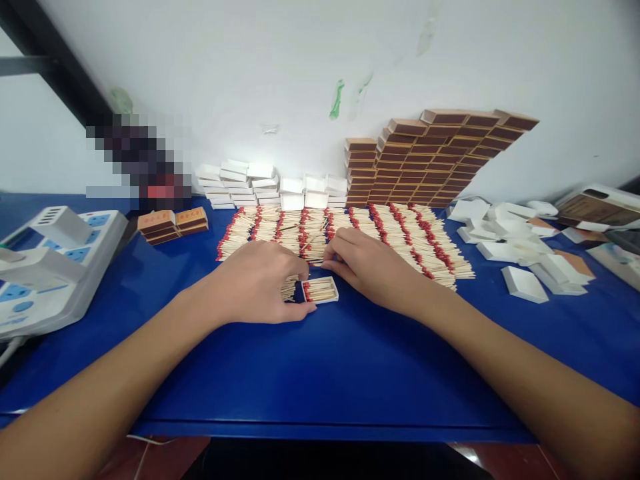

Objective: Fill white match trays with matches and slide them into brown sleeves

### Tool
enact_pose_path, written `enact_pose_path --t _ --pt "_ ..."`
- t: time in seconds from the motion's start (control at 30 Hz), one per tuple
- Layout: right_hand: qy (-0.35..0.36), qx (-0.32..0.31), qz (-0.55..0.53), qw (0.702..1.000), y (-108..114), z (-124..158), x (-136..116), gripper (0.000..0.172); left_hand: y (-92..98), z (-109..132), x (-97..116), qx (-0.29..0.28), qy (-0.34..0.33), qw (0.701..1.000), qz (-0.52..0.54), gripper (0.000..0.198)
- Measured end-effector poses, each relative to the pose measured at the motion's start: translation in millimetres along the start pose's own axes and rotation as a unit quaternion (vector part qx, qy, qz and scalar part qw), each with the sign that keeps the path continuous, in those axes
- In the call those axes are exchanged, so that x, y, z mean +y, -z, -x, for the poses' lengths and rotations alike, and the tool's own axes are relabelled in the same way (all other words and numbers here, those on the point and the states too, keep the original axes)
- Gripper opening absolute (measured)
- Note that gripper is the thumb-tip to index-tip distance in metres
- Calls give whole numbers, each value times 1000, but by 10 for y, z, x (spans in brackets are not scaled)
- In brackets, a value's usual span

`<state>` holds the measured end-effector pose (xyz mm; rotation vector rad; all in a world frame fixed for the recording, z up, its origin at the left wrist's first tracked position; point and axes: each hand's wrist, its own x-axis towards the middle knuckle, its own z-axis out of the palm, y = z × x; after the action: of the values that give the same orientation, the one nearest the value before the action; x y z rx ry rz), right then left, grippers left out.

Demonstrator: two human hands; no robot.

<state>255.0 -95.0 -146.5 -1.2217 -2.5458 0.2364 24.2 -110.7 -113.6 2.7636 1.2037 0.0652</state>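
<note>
A small white matchbox tray (320,289), partly filled with red-headed matches, lies flat on the blue table. My left hand (255,283) bends around its left end, thumb at the near edge and index finger at the far edge. Some matches show under that palm. Just beyond the tray, my right hand (373,267) has its thumb and fingers pinched at the front of the spread matches (400,230). A red head shows between those fingers; how many matches they hold is hidden.
White trays (250,180) and a tall stack of brown matchboxes (425,160) stand along the wall. Loose white trays (525,283) lie on the right. Two short matchbox stacks (173,223) and a power strip (95,267) with plugs are on the left.
</note>
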Motion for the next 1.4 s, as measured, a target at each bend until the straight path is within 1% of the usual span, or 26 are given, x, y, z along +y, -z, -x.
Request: enact_pose_path --t 0.07,0.17,0.23,0.3,0.4,0.5,0.6,0.7,0.87,1.03,1.2,1.4 --pt "14 2 -28 1000 64 50 -18 12 -2 0 -4 3 0 1000 0 32" --pt "30 -26 -72 997 130 138 -63 13 0 0 -3 6 0 1000 0 32" --pt "29 -51 -84 995 137 178 -104 13 5 0 1 3 1 1000 2 31" --pt "29 -61 -88 994 123 190 -140 12 11 0 6 3 3 1000 2 30" --pt "27 -44 -108 993 94 164 -151 13 16 -2 7 3 3 1000 0 30" --pt "22 6 -130 991 63 119 -96 12 15 -2 3 5 -3 1000 0 30" --pt "29 52 -107 992 -1 71 -4 9 14 0 5 3 -3 1000 -2 32" --pt "47 66 -54 995 -92 17 72 12 17 2 11 0 1 1000 -4 33" --pt "51 52 -32 997 -170 -54 99 11 19 -3 8 1 1 1000 -6 34" --pt "39 32 -7 999 -123 -37 81 11 9 -4 -1 -3 -6 1000 -5 33" --pt "41 31 21 998 -69 14 92 12 7 -4 0 3 -5 1000 -8 33" --pt "43 16 -4 999 -36 39 93 13 1 -1 -3 10 -8 1000 0 33"
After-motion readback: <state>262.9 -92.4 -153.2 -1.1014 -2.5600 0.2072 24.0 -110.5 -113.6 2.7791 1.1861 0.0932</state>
